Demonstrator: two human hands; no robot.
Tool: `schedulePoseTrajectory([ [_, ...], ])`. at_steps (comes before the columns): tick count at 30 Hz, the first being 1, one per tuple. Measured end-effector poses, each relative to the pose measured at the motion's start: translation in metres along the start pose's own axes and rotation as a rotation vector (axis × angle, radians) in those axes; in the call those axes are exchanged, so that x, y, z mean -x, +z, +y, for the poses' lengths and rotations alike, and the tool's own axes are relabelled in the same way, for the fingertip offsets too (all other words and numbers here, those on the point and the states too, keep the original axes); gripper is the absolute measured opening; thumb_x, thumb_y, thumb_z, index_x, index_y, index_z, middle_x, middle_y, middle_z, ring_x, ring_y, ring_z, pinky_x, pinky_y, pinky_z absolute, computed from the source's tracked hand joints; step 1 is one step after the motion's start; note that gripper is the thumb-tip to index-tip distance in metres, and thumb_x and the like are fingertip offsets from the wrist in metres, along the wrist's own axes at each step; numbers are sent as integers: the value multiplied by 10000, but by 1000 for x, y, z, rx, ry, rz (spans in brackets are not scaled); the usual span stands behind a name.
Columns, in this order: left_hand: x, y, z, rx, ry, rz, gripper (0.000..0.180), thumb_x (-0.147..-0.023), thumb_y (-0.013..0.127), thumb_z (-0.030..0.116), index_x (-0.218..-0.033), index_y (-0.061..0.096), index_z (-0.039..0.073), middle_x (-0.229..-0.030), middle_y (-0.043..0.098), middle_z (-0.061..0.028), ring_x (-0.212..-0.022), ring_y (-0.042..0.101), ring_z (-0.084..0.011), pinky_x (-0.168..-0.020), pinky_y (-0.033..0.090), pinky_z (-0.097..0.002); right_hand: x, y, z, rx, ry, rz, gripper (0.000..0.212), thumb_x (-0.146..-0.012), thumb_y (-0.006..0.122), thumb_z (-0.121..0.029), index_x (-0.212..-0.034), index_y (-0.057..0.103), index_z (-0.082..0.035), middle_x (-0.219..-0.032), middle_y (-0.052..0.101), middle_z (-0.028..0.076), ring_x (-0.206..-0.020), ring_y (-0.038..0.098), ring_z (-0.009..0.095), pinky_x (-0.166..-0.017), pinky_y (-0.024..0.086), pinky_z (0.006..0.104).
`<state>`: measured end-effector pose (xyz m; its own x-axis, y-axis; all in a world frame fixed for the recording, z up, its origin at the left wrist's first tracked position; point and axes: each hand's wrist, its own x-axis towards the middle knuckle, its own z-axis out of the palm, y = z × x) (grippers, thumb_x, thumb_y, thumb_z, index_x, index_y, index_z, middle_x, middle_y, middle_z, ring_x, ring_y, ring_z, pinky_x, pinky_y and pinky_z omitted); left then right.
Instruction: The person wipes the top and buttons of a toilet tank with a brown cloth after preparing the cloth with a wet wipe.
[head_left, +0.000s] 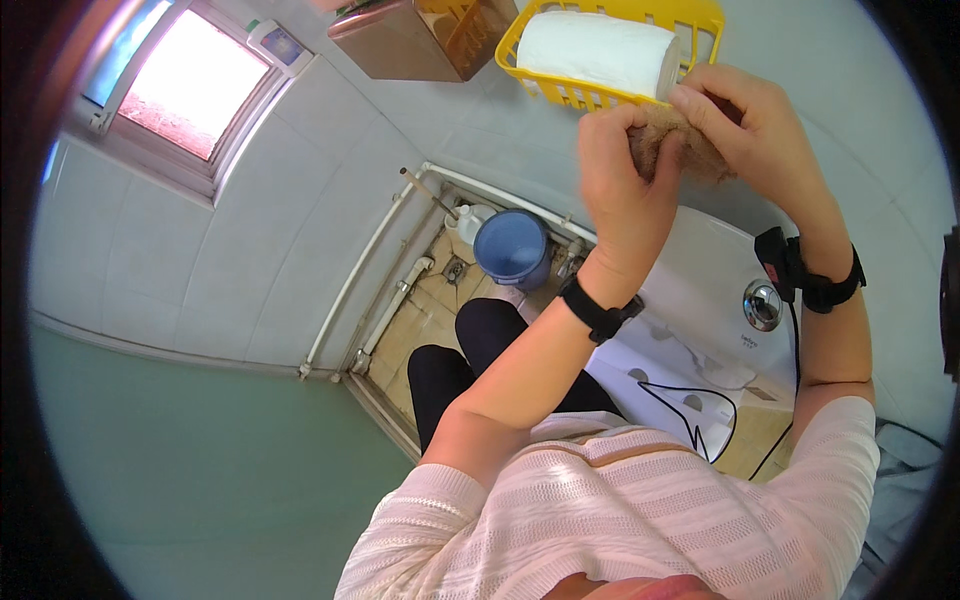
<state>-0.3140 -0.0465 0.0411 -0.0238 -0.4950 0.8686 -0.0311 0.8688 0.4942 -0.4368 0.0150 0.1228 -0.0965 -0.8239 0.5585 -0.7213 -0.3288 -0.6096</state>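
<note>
A fuzzy brown cloth (706,158) is bunched between my two hands, just below a yellow plastic basket (712,22). My left hand (622,170) is closed on the cloth's left side, thumb pressing toward the fingers. From the right, my right hand (752,125) pinches the cloth's upper edge with bent fingers. Inside the basket lies a roll of white paper (595,50). The right fingertips are close to the basket's lower right corner; whether they touch it I cannot tell. Black straps circle both wrists.
Below my arms is a white toilet tank (690,245) with a round chrome flush button (762,305). A blue bucket (511,247) and white jug (468,224) stand in the corner beside pipes (375,265). A shiny box (420,40) hangs left of the basket. A black cable (735,405) dangles at right.
</note>
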Motion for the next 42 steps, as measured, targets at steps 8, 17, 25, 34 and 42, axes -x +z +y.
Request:
schedulePoseTrajectory([
  [8,5,8,-10,-79,84,59,311,-693,680,-13,-935,493,39,-848,491,-122,-794,487,-328,-678,404,-412,4,6,1,-32,108,-12,190,-942,583,-200,-859,588,-29,-610,488,-22,-561,431,45,-488,345,216],
  [17,5,-4,0,-190,-22,-47,221,-766,673,58,-942,542,31,-872,540,-138,-787,543,-322,-684,460,-373,4,5,7,-17,45,-12,242,-885,623,-272,-812,592,-44,-551,479,12,-500,452,87,-471,356,256],
  [25,-7,-23,12,-233,-187,-202,175,-762,673,80,-900,580,23,-847,573,-144,-760,559,-326,-673,463,-370,1,1,-1,78,45,-3,208,-879,630,-239,-839,600,-37,-574,455,-7,-540,408,84,-506,348,257],
  [34,-18,-21,23,-149,-202,-129,154,-766,670,68,-872,570,20,-806,557,-148,-731,557,-327,-649,463,-373,3,6,-9,-65,135,65,204,-874,642,-221,-852,594,-23,-589,480,1,-558,431,76,-522,382,244],
  [42,-16,-25,17,-281,-130,-245,144,-776,659,79,-837,542,20,-805,560,-155,-749,551,-353,-648,464,-381,3,0,-10,-32,159,-33,203,-852,666,-206,-814,583,-25,-585,461,6,-550,418,82,-513,366,257],
])
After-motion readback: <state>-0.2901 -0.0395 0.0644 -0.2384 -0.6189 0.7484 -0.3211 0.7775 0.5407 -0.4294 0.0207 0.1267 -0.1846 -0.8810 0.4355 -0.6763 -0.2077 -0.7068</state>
